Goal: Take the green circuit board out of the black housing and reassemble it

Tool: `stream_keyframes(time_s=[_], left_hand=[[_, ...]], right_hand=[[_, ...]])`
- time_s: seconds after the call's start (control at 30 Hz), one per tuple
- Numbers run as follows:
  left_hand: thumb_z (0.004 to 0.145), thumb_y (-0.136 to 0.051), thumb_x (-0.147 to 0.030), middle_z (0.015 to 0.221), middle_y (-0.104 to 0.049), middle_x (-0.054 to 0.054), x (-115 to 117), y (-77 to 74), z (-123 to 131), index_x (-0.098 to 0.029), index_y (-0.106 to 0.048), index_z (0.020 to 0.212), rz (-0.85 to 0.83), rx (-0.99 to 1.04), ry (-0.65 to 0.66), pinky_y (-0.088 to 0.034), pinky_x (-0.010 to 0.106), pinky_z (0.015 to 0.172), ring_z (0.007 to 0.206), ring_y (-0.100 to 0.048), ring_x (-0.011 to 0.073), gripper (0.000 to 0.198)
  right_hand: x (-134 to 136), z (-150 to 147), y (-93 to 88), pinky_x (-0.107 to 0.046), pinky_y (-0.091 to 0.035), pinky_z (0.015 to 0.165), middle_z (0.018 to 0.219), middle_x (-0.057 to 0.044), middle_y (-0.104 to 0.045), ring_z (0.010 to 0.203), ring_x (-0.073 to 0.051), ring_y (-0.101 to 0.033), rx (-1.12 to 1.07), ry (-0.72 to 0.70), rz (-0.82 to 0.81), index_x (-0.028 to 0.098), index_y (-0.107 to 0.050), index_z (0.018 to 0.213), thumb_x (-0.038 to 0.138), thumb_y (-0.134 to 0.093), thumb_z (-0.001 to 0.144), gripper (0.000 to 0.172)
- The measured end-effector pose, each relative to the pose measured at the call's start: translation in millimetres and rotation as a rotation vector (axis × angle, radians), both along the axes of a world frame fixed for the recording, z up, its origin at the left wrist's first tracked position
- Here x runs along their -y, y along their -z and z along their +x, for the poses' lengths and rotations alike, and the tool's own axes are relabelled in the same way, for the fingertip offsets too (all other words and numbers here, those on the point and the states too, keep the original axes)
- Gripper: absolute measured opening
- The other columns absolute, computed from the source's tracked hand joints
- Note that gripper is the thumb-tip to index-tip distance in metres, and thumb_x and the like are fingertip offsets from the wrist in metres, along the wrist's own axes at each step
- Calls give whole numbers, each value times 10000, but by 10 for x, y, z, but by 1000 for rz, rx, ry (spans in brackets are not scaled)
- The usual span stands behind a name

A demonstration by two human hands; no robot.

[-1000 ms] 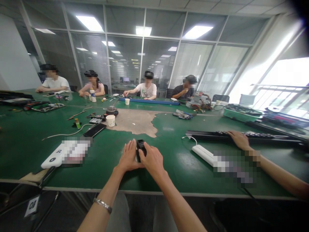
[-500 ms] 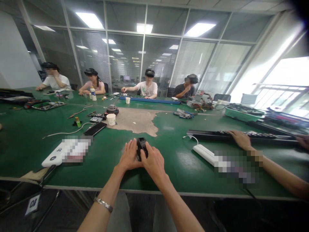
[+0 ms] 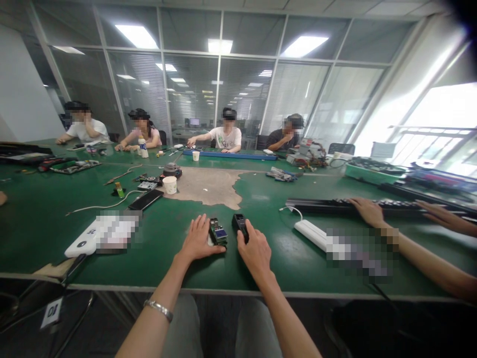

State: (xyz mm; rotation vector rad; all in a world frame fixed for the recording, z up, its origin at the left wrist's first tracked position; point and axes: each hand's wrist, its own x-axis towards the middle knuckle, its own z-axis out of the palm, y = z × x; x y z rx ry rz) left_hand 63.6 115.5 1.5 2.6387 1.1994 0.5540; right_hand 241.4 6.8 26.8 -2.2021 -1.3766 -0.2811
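Observation:
A small green circuit board (image 3: 213, 227) with a little blue-lit screen lies on the green table (image 3: 149, 271). My left hand (image 3: 197, 239) holds it against the table, fingers straight along its left side and thumb across its near end. To its right, my right hand (image 3: 256, 250) grips a black plastic cover (image 3: 238, 222) between thumb and fingers, with a gap between cover and board. The underside of the cover is hidden.
Left of me are a white device (image 3: 82, 239), a black phone (image 3: 146, 200) and a paper cup (image 3: 170, 185). On the right, a white power strip (image 3: 310, 233) lies before a long black rail (image 3: 316, 205), touched by another person's hand (image 3: 368, 211). Several people sit opposite.
The black cover has come off the circuit board and moved right in my right hand. The board's screen now shows beside my left hand. The neighbour's second hand has come further into view.

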Motion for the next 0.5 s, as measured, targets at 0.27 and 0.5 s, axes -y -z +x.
stream_keyframes(time_s=[0.27, 0.5], left_hand=[[583, -531, -860, 1548, -195, 180, 30, -38, -20, -112, -313, 1434, 14, 3, 19, -96, 526, 1157, 1439, -96, 350, 1154], [590, -531, -855, 1551, -198, 158, 2, -30, -3, -139, -286, 1455, -1, -6, 27, -100, 537, 1154, 1439, -92, 352, 1149]], right_hand=[[29, -26, 73, -329, -401, 823, 1092, -119, -578, 1042, -252, -480, 48, -29, 1, 201, -442, 1380, 444, -424, 922, 519], [-4, -15, 106, -326, -394, 858, 1068, -113, -599, 1046, -239, -487, 23, -73, 12, 188, -455, 1369, 374, -393, 941, 472]])
